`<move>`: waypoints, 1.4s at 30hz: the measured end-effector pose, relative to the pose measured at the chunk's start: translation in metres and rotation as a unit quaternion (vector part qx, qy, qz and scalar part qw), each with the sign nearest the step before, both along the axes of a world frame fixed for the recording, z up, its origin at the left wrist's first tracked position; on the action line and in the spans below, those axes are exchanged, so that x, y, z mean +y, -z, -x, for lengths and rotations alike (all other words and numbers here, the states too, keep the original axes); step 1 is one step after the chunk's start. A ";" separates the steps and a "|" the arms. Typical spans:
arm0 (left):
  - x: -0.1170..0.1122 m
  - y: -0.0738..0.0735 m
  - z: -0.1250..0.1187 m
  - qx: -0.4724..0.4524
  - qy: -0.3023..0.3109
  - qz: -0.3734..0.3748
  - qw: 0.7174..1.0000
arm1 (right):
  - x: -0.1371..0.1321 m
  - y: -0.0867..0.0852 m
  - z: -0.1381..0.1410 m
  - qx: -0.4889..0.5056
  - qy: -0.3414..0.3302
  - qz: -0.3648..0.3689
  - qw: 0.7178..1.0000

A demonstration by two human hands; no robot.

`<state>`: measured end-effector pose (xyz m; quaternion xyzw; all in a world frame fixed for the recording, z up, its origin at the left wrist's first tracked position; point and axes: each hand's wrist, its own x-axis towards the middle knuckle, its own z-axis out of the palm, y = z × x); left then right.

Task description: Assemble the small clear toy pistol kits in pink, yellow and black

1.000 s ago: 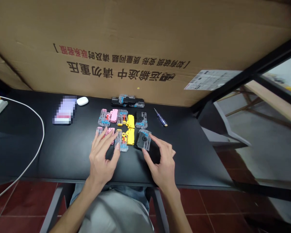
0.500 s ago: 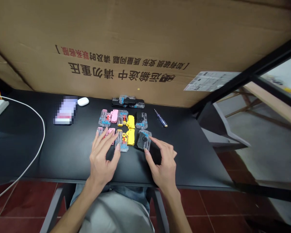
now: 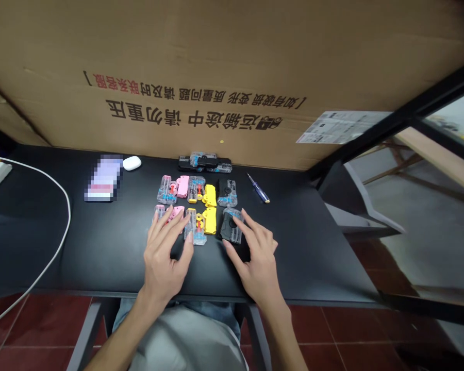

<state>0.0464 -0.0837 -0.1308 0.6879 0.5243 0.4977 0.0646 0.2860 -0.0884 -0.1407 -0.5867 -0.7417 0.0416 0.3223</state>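
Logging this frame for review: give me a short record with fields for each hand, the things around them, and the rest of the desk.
Left hand: fingertips on a pink plastic piece, thumb beside a clear plastic casing
Right hand: fingertips at the edges of a clear-and-black plastic casing
Things: yellow plastic pieces between the hands, more casings in rows beyond
Rest: blue-handled screwdriver, white oval case, pixelated rectangular item, white cable, black desk, cardboard box behind
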 end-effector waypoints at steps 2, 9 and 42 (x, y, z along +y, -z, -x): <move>0.000 0.000 0.000 0.001 -0.003 -0.003 1.000 | 0.001 0.003 0.000 -0.008 -0.006 0.009 1.000; 0.000 -0.001 0.000 0.002 -0.003 -0.001 1.000 | 0.004 0.003 -0.003 0.019 -0.019 0.017 0.999; 0.001 -0.003 -0.001 0.043 0.096 -0.023 0.994 | 0.001 -0.018 -0.002 0.181 -0.025 0.013 0.983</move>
